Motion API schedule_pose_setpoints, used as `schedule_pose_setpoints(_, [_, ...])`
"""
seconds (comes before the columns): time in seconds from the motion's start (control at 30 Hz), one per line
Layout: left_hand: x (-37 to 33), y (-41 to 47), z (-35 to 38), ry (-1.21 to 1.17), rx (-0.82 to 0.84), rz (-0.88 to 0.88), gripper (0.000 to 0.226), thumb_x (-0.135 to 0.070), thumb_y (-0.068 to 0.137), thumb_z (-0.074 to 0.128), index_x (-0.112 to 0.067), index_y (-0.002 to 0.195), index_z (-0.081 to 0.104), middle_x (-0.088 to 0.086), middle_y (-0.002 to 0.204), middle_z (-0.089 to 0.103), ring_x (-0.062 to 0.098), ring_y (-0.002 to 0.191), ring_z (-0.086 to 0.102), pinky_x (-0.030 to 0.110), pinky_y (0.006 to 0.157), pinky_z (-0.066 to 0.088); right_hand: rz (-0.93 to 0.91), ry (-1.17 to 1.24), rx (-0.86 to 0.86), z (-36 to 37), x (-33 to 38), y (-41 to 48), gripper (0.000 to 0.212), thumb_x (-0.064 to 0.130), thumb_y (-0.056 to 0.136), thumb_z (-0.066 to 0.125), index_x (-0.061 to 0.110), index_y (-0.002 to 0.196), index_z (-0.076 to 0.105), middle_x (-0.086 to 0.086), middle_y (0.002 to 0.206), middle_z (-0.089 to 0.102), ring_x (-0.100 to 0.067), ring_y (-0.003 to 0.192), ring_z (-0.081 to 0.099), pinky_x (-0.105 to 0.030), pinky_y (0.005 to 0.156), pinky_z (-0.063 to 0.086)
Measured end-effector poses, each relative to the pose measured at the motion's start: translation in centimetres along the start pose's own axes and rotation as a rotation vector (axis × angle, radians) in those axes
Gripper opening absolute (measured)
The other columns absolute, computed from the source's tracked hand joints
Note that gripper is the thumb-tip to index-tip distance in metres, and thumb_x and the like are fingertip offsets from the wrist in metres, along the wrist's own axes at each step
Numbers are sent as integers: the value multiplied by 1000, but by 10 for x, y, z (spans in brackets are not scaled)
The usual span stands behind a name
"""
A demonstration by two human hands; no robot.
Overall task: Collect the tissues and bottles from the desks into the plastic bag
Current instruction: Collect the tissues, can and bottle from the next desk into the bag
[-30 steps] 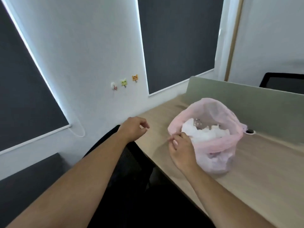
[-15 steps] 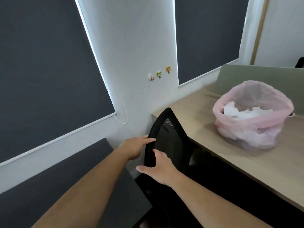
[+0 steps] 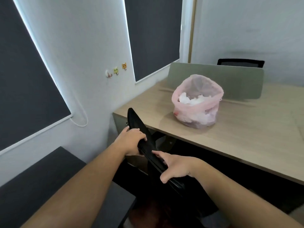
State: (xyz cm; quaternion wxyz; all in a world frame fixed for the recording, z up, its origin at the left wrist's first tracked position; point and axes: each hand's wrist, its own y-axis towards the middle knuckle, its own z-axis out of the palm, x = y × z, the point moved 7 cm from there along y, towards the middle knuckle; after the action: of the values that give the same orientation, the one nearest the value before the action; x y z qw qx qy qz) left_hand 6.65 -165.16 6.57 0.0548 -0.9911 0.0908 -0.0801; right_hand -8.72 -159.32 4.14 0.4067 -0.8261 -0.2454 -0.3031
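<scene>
A pink plastic bag [image 3: 209, 104] stands open on the wooden desk [image 3: 246, 137], and crumpled white tissues [image 3: 192, 99] fill its top. No bottle shows clearly through the bag. Both my hands are off the bag, on the top edge of a black office chair's backrest [image 3: 136, 122] in front of the desk. My left hand [image 3: 131, 140] grips that edge with curled fingers. My right hand [image 3: 174, 167] holds the same edge lower down, fingers over it and thumb below.
A grey-green divider panel [image 3: 230, 79] stands behind the bag, with another black chair back [image 3: 240, 62] beyond it. Dark window blinds and a white wall with small animal hooks [image 3: 116, 71] are at left. A dark surface [image 3: 41, 186] lies at lower left.
My right hand left the bag's rim and both hands went to the chair backrest. The view has pulled back from the desk and the backrest now sits edge-on between my hands.
</scene>
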Motion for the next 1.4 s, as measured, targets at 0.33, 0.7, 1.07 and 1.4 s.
schedule_pose_setpoints(0.33, [-105, 23, -12, -65, -28, 164, 42, -59, 68, 60, -34, 102, 61, -9, 101, 67, 18, 100, 61, 32, 84, 48, 503, -403, -179, -55, -80, -63, 41, 14, 71, 61, -1, 108, 64, -13, 102, 66, -24, 79, 55, -27, 62, 39])
schedule_pose_setpoints(0.7, [-139, 89, -23, -140, -109, 45, 46, -54, 62, 65, -27, 98, 68, -2, 98, 70, 25, 99, 63, 29, 79, 47, 359, -454, -623, -134, -124, -73, 39, 32, 63, 64, 24, 101, 66, -1, 94, 63, -23, 81, 54, -24, 63, 39])
schedule_pose_setpoints(1.07, [-153, 147, -34, -138, -154, -37, 39, -53, 62, 64, -27, 91, 69, -3, 92, 70, 23, 94, 64, 29, 79, 47, 294, -553, -639, -203, -150, -54, 34, 37, 65, 64, 24, 97, 68, 3, 82, 54, -21, 78, 50, -25, 65, 39])
schedule_pose_setpoints(1.4, [-143, 151, -37, -178, -72, -120, 35, -50, 62, 65, -34, 92, 65, -10, 93, 70, 16, 95, 63, 27, 80, 42, 56, -532, -582, -211, -145, -33, 40, 49, 70, 61, 18, 93, 70, 0, 88, 66, -21, 84, 60, -28, 68, 47])
